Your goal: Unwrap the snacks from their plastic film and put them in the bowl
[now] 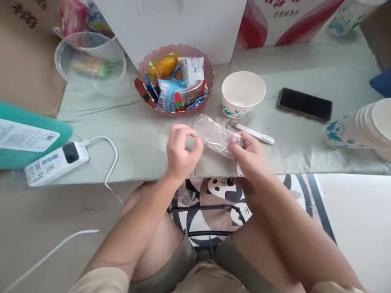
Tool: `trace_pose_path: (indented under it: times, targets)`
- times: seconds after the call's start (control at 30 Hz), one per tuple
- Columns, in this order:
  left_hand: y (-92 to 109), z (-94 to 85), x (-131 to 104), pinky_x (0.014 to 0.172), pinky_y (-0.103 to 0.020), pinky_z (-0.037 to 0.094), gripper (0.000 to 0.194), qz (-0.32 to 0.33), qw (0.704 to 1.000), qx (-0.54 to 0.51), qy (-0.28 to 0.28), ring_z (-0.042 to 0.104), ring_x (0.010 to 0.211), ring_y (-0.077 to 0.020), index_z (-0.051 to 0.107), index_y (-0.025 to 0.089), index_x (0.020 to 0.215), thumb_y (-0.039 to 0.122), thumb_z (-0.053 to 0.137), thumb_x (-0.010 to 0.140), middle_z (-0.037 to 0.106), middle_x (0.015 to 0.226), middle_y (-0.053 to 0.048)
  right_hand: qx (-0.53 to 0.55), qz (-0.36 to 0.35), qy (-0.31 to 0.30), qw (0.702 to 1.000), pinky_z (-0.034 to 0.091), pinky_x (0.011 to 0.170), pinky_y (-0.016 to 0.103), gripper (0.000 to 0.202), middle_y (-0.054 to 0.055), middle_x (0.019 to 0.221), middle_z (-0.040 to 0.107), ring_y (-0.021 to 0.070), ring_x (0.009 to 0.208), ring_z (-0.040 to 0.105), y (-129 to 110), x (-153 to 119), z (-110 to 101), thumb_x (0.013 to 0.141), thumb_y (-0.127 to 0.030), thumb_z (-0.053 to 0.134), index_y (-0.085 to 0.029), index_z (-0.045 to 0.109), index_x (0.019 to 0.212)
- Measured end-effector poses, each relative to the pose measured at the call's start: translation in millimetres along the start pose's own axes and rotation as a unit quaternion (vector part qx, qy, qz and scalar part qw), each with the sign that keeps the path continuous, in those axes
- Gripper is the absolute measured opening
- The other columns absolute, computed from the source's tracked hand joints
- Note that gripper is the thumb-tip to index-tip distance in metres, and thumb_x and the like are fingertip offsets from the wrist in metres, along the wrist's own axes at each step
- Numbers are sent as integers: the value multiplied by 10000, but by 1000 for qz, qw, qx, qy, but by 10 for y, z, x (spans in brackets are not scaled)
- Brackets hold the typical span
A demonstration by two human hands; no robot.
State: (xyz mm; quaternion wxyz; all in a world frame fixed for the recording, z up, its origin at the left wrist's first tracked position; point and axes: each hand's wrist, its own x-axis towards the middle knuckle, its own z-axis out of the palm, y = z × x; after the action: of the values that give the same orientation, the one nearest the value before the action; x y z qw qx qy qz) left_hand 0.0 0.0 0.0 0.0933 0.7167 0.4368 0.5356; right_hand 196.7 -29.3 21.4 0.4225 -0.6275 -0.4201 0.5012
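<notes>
Cup (242,97) at one, white stick (255,133) at three o'clock; clear bag (214,134) points longways to ten, right grip (251,156) pinching, left grip (181,154) apart.

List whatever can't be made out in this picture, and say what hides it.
All in the head view:
- Bottom of the pink bowl: covered by snack packets.
- Some fingers of the right hand: hidden by the hand itself and the clear plastic wrapper.
- Blue object: cut off by the right edge, kind unclear.
- Stacked paper cups: also cut off there.
- Print on the power strip: blurred, too small.
</notes>
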Motion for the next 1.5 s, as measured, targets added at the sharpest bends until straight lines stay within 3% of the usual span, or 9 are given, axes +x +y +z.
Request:
trace_pose_path:
  times: [0.2, 0.4, 0.53, 0.7, 0.83, 0.93, 1.03, 1.17, 1.5]
  targets:
    - [128, 120, -78, 980, -400, 532, 464, -165, 954, -165, -190, 649, 1163, -278, 618, 190, 1217, 440, 720, 840, 682, 1255, -129, 86, -15, -162, 983, 396, 623, 270, 259, -45, 686, 516, 109, 616, 460, -34, -130, 52, 807, -400, 702, -226, 514, 781]
    - [132, 32, 62, 739, -311, 492, 253, -241, 875, -309, -285, 634, 834, -193, 711, 187, 866, 415, 609, 904, 682, 901, -56, 29, -151, -43, 987, 515, 822, 327, 376, 38, 1097, 649, 186, 965, 620, 59, -83, 56, 755, -392, 806, -262, 605, 1044]
    - [136, 10, 102, 730, -292, 490, 215, -295, 839, -367, -272, 629, 843, -183, 699, 199, 923, 391, 697, 826, 687, 930, -52, -30, -109, -82, 990, 482, 641, 299, 288, -1, 804, 628, 144, 688, 585, 39, -84, -32, 819, -447, 754, -230, 578, 890]
    - [93, -34, 178, 812, -300, 505, 239, -359, 829, -375, -205, 630, 918, -179, 649, 203, 951, 393, 676, 808, 680, 927, -47, -78, -160, 101, 979, 454, 556, 289, 424, -22, 778, 609, 140, 615, 591, -495, 190, -338, 756, -289, 789, -284, 515, 1080]
    - [89, -83, 234, 731, -295, 479, 237, -361, 824, -365, -242, 586, 816, -164, 632, 190, 891, 403, 661, 793, 641, 860, -37, -310, -151, 155, 926, 447, 589, 288, 422, 114, 1246, 664, 107, 708, 630, -1061, 713, -449, 808, -222, 768, -264, 521, 1147]
    - [86, -96, 247, 685, -296, 452, 224, -354, 824, -359, -258, 544, 739, -152, 611, 190, 812, 413, 627, 805, 613, 791, -24, -461, -73, -2, 884, 449, 642, 291, 205, 107, 1215, 703, 112, 727, 635, -1238, 1077, -342, 860, -215, 720, -202, 609, 1033]
    - [71, -95, 248, 669, -302, 430, 245, -338, 832, -356, -257, 523, 698, -149, 564, 198, 714, 412, 586, 831, 580, 710, -13, -610, -135, -177, 760, 459, 782, 307, 69, 75, 1195, 722, 175, 924, 656, -1246, 1282, -173, 894, -167, 616, -189, 680, 884]
    - [50, -103, 256, 667, -305, 418, 274, -333, 834, -361, -250, 505, 671, -143, 530, 204, 671, 425, 567, 829, 551, 662, -3, -732, -186, -203, 623, 434, 787, 322, 220, 71, 1316, 660, 236, 1079, 631, -1279, 1335, -7, 926, -216, 537, -238, 756, 950]
    - [32, -148, 237, 611, -296, 381, 305, -334, 838, -357, -242, 447, 625, -136, 505, 210, 649, 440, 560, 842, 493, 618, 11, -780, -47, -109, 615, 434, 705, 371, 256, 187, 1140, 704, 316, 957, 677, -1170, 1462, 10, 940, -229, 514, -191, 721, 1086]
